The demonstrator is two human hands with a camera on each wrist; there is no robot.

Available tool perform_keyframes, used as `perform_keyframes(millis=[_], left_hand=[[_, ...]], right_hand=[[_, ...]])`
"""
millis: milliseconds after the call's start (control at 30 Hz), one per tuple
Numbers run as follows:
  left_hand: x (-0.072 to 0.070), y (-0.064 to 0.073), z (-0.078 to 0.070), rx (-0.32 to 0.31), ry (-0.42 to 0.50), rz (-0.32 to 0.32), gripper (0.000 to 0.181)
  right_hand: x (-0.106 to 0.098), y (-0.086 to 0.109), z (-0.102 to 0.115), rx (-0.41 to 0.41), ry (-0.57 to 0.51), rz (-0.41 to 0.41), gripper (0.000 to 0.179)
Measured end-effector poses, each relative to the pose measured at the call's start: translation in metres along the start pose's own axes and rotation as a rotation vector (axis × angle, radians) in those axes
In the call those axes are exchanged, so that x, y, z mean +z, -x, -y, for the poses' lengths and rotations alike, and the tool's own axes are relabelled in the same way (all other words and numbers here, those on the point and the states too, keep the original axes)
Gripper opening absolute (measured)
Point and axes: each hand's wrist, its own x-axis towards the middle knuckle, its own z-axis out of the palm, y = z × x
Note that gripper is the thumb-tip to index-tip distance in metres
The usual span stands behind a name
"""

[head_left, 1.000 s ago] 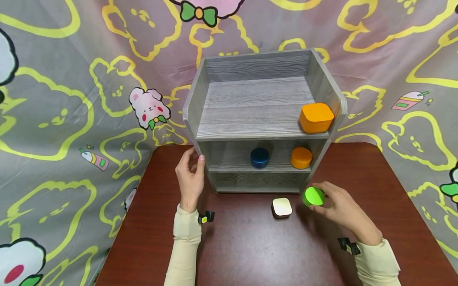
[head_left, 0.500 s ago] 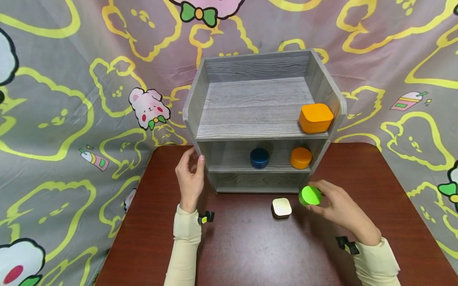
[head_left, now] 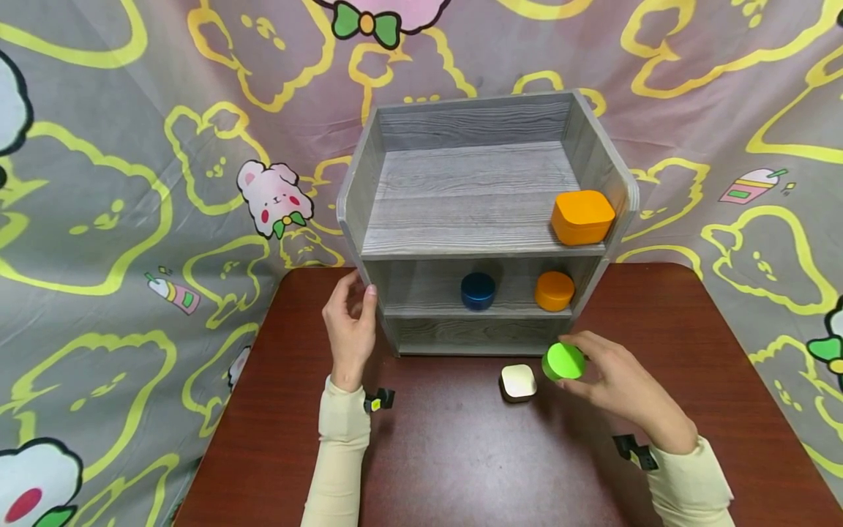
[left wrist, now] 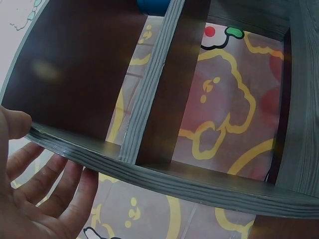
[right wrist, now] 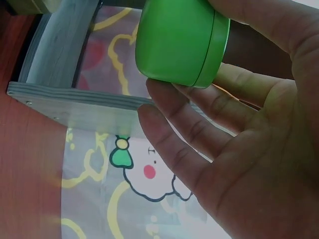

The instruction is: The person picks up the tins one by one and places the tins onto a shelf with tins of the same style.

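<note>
My right hand (head_left: 622,380) pinches a green round lidded tin (head_left: 563,362) between thumb and fingers, in front of the shelf's lower right corner. In the right wrist view the tin (right wrist: 177,42) sits between my thumb and fingertips, its lid seam showing. A small pale gold square tin (head_left: 518,383) rests on the table just left of it. My left hand (head_left: 350,329) grips the left side panel of the grey wooden shelf (head_left: 470,183). Up close in the left wrist view, the thumb lies on one side of the panel edge (left wrist: 164,181) and the fingers (left wrist: 75,194) on the other.
An orange squarish tin (head_left: 582,218) stands at the right of the top shelf. On the middle shelf are a dark blue round tin (head_left: 477,290) and an orange round tin (head_left: 555,290). A patterned curtain (head_left: 165,219) hangs behind and beside the brown table (head_left: 461,454).
My right hand has moved a little left with the green tin, closer to the pale gold tin. The left hand has stayed on the shelf's side panel.
</note>
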Motion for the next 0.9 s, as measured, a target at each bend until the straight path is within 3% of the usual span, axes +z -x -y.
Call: perform_keyframes(millis=[100, 367, 900], left_hand=[[0.000, 0.000, 0.004, 0.002, 0.004, 0.001, 0.027], [0.000, -0.001, 0.034, -0.009, -0.002, -0.005, 0.028], [0.000, -0.002, 0.036, -0.008, -0.022, 0.001, 0.028]], right_hand=[[0.000, -0.001, 0.002, 0.003, 0.000, 0.015, 0.061], [-0.003, -0.008, 0.011, 0.029, 0.003, 0.090, 0.060], [-0.004, -0.016, 0.022, 0.029, -0.006, 0.136, 0.062]])
